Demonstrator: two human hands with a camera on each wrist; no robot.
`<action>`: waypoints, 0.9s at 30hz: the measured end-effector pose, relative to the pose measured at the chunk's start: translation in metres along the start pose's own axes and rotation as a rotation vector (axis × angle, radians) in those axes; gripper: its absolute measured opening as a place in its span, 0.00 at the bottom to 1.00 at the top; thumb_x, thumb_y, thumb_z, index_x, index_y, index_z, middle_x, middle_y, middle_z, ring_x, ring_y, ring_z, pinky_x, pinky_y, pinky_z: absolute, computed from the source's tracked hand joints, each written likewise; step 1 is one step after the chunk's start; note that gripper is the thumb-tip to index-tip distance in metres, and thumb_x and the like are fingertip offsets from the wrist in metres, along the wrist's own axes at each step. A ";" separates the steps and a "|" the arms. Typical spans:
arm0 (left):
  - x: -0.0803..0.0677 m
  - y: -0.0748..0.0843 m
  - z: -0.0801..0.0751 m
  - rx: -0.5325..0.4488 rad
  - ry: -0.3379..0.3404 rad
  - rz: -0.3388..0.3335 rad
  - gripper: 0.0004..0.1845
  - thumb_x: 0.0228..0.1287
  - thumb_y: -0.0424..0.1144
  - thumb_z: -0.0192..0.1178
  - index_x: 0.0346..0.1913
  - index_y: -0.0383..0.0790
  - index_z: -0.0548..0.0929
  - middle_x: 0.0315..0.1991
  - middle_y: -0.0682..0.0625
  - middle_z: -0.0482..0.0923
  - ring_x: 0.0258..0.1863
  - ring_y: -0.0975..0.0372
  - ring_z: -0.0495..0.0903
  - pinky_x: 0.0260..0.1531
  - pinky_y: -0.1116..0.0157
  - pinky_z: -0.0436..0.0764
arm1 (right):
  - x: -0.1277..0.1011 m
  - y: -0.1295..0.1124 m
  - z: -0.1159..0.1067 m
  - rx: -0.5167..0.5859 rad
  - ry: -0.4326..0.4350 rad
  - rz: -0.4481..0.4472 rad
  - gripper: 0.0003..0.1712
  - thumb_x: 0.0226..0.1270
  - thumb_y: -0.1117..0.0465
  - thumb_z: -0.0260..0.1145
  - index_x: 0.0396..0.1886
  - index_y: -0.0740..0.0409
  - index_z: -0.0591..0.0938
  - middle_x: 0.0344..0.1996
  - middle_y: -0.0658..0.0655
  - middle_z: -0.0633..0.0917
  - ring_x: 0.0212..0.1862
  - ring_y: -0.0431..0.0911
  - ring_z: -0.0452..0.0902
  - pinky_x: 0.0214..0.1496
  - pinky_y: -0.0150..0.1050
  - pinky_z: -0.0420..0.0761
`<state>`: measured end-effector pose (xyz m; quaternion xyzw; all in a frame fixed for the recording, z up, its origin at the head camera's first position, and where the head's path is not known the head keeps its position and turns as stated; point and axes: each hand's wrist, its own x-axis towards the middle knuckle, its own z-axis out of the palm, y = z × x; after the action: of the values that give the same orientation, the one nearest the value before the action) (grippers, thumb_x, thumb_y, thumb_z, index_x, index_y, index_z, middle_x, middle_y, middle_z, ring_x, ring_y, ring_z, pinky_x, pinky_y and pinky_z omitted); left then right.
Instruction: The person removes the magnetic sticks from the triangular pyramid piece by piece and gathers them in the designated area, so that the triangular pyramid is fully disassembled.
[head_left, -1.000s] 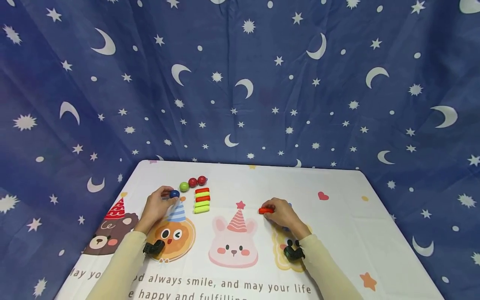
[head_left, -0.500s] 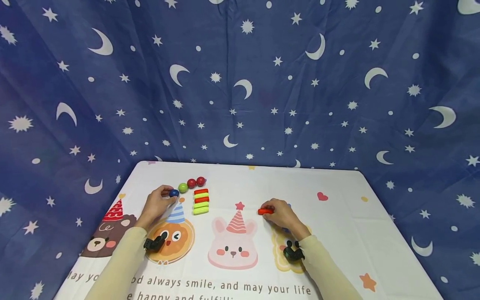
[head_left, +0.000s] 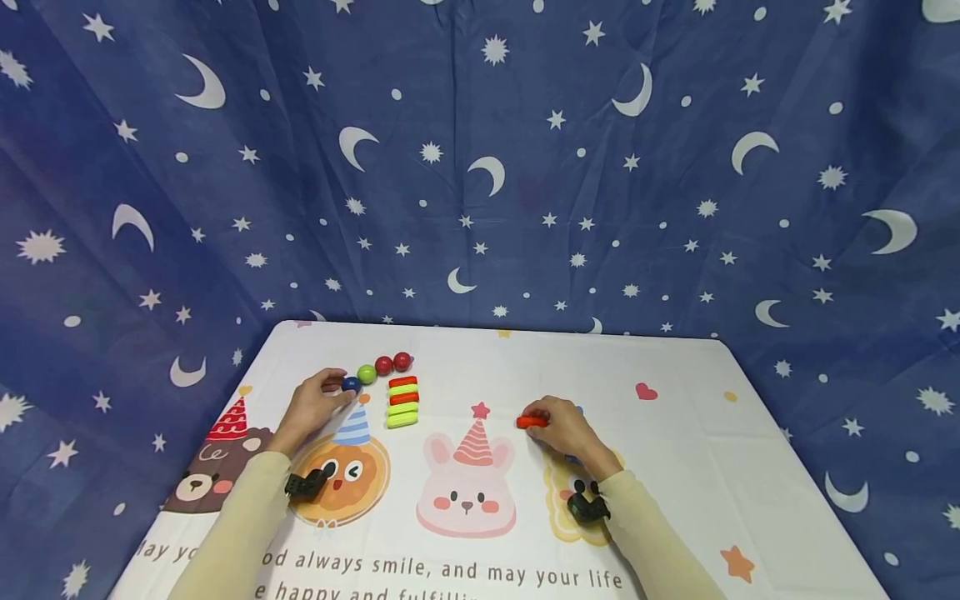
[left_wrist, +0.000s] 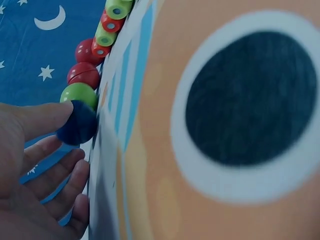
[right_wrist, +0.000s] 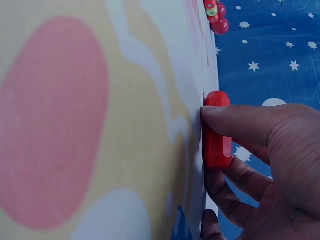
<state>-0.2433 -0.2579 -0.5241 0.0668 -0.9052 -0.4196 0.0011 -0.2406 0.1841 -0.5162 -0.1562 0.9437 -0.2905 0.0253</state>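
A red block (head_left: 532, 422) is pinched on the tablecloth (head_left: 675, 433) between thumb and fingers of the right hand (head_left: 564, 428); farther off, a blue ball (head_left: 350, 383) is pinched by the left hand (head_left: 313, 406), touching a green ball (head_left: 367, 373); two red balls (head_left: 393, 363) and stacked cylinders (head_left: 402, 401) lie beside.
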 end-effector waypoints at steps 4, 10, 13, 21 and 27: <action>-0.005 -0.001 -0.003 -0.010 0.019 0.007 0.29 0.67 0.43 0.62 0.67 0.36 0.69 0.62 0.34 0.73 0.63 0.42 0.72 0.63 0.46 0.72 | -0.001 0.002 0.000 -0.002 -0.005 0.008 0.17 0.54 0.63 0.76 0.45 0.51 0.86 0.40 0.51 0.86 0.40 0.44 0.79 0.50 0.46 0.80; -0.014 0.004 -0.004 -0.105 0.150 0.029 0.24 0.68 0.42 0.61 0.63 0.37 0.73 0.62 0.36 0.75 0.62 0.44 0.74 0.61 0.48 0.73 | -0.001 0.006 -0.001 0.008 -0.005 0.011 0.16 0.54 0.64 0.76 0.43 0.51 0.86 0.38 0.49 0.85 0.38 0.43 0.76 0.48 0.43 0.78; -0.016 0.011 -0.002 -0.154 0.236 0.039 0.21 0.68 0.41 0.61 0.61 0.38 0.76 0.59 0.38 0.77 0.59 0.46 0.76 0.58 0.51 0.75 | -0.002 0.008 -0.002 0.010 -0.007 0.014 0.14 0.54 0.64 0.75 0.41 0.49 0.87 0.37 0.49 0.85 0.37 0.43 0.75 0.46 0.43 0.77; -0.024 0.050 0.006 -0.230 0.259 0.078 0.18 0.68 0.42 0.61 0.58 0.41 0.78 0.56 0.41 0.79 0.56 0.51 0.77 0.50 0.69 0.73 | -0.002 0.005 -0.006 0.013 -0.019 0.012 0.12 0.54 0.63 0.77 0.39 0.49 0.87 0.35 0.47 0.84 0.36 0.43 0.74 0.45 0.41 0.76; -0.039 0.076 0.025 -0.232 0.130 0.200 0.18 0.67 0.40 0.62 0.57 0.40 0.78 0.54 0.42 0.80 0.53 0.52 0.79 0.43 0.78 0.73 | -0.004 0.003 -0.004 0.025 -0.059 0.037 0.14 0.53 0.61 0.77 0.41 0.49 0.87 0.36 0.46 0.84 0.36 0.42 0.73 0.44 0.39 0.76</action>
<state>-0.2151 -0.1855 -0.4801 0.0028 -0.8508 -0.5140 0.1092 -0.2387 0.1898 -0.5154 -0.1469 0.9415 -0.2972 0.0602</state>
